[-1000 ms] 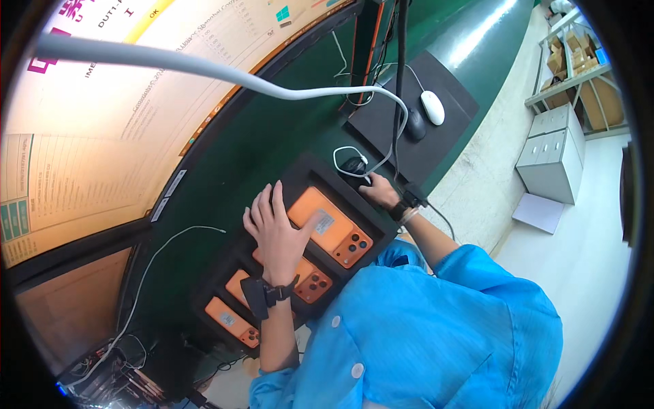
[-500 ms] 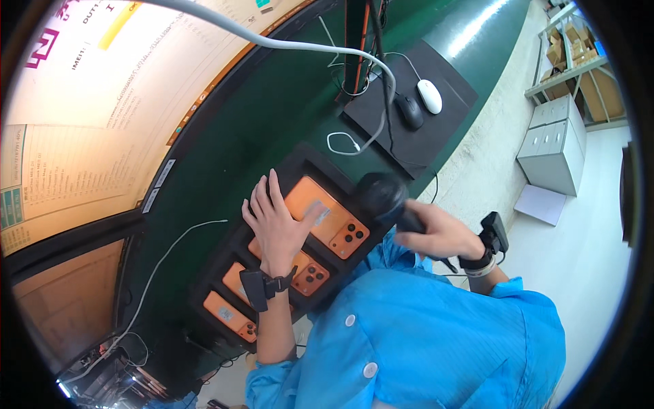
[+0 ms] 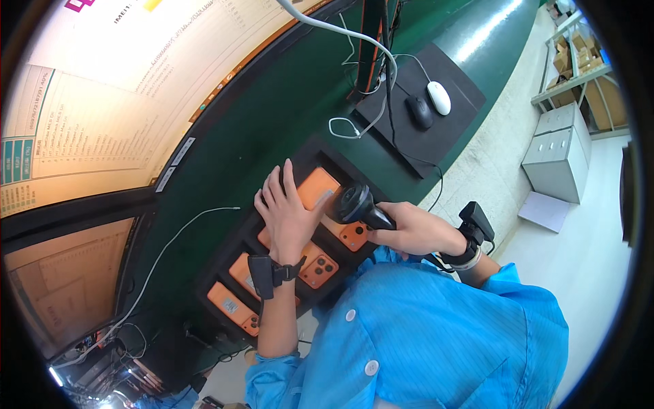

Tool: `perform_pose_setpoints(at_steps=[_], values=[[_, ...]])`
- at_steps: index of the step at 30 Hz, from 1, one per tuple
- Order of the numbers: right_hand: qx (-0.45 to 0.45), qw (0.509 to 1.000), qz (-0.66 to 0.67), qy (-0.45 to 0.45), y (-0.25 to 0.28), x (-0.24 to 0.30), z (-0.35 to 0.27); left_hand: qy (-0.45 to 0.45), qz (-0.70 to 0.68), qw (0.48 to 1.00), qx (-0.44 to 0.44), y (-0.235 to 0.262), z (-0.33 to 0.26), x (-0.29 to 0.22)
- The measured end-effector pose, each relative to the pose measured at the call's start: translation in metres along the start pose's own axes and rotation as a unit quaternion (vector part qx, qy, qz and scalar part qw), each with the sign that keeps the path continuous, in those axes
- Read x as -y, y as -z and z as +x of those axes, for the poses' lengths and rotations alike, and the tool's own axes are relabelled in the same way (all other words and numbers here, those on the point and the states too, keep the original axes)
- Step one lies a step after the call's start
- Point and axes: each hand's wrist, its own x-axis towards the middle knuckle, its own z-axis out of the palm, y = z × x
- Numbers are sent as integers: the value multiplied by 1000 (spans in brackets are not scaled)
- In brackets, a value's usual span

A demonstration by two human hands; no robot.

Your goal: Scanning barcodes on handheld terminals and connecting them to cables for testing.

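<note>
Green desk (image 3: 228, 160): bare surface separates the tray's far side from the large monitor (image 3: 129, 95); the near side closely faces the wearer's blue garment (image 3: 443, 310), leaving little room there. Black tray (image 3: 344, 169), the landmark: orange phones lie side by side in its compartments, long axes running from far side to near. Dark mat (image 3: 449, 136): apart from the tray, beyond its right end. Left hand (image 3: 289, 218): spread over the tray, fingers toward its far side, clasping nothing visible. Right hand (image 3: 415, 232): off the tray's near right corner, fingers wrapped around a scanner's handle. Rightmost phone (image 3: 317, 187): at the tray's right end, leftward of the right hand; the left hand, its thumb overlapping this phone, is nearer. Black scanner (image 3: 354, 202): head above the phone's middle, between the hands; whether it touches cannot be told.
</note>
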Motion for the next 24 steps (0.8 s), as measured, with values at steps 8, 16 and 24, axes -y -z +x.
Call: perform_pose_setpoints(at_steps=[8, 16, 24], values=[[-275, 951, -110, 91, 34, -79, 50, 7, -65, 998, -8, 10, -10, -4], [-267, 960, -68, 46, 0, -224, 167, -31, -80, 996, 20, 14, -24, -18], [-407, 901, -145, 24, 19, -189, 211, -16, -37, 999, 18, 13, -10, -21]])
